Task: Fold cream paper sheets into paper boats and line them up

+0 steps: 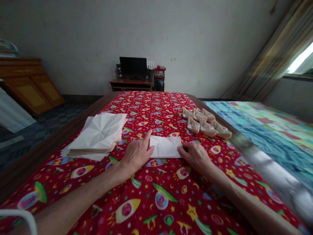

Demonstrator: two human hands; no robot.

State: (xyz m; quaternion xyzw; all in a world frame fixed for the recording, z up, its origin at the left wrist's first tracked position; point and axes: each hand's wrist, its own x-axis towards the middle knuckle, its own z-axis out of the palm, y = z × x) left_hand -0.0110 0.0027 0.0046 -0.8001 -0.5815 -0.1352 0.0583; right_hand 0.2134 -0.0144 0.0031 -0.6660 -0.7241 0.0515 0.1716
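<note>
A white sheet of paper (165, 147), folded into a flat rectangle, lies on the red patterned tablecloth in front of me. My left hand (139, 150) is at its left edge, thumb and index finger spread apart, the thumb by the lower left corner. At the right edge, my right hand (195, 155) has its fingers curled, with thumb and forefinger pinching the lower right part of the paper. To the left is a stack of creased square paper sheets (100, 132). Several folded paper boats (207, 125) stand in two rows on the right.
The tablecloth (168, 204) covers a long dark wooden table. Beyond its far end stands a desk with a monitor (133, 66) and speakers. A bed with a patterned cover (256, 130) is at the right, a wooden cabinet (31, 85) at the left.
</note>
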